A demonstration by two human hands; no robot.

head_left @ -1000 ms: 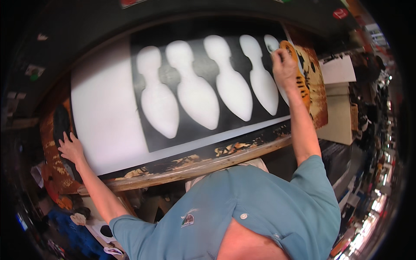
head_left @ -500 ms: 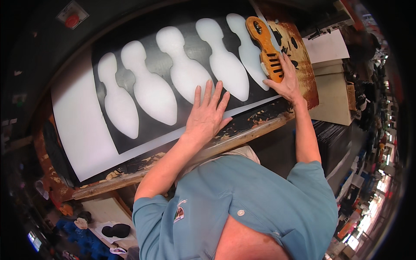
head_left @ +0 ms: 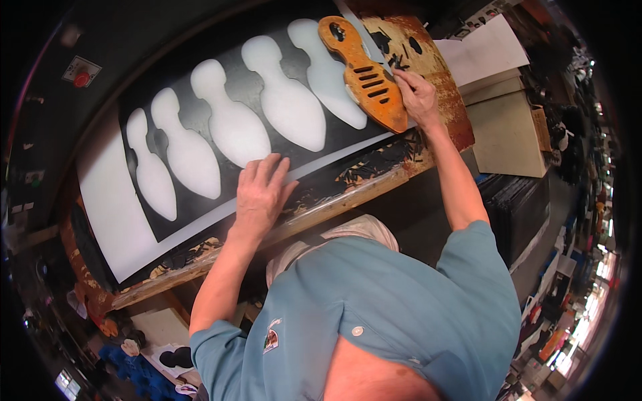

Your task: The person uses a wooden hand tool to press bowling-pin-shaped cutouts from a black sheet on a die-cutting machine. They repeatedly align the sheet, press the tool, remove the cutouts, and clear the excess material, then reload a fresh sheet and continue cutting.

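Black sheet (head_left: 267, 80) with pin-shaped cutouts lies under our flat, spread left hand (head_left: 259, 190), our right hand (head_left: 416, 97) pinching the orange template (head_left: 364, 73) at the sheet's right end, where it may slip and skew.

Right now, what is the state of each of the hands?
Left hand: open, fingers spread, pressed flat on the black sheet with sole-shaped cutouts.
Right hand: fingers curled on the edge of the orange sole-shaped cutting die; a firm grip cannot be told.
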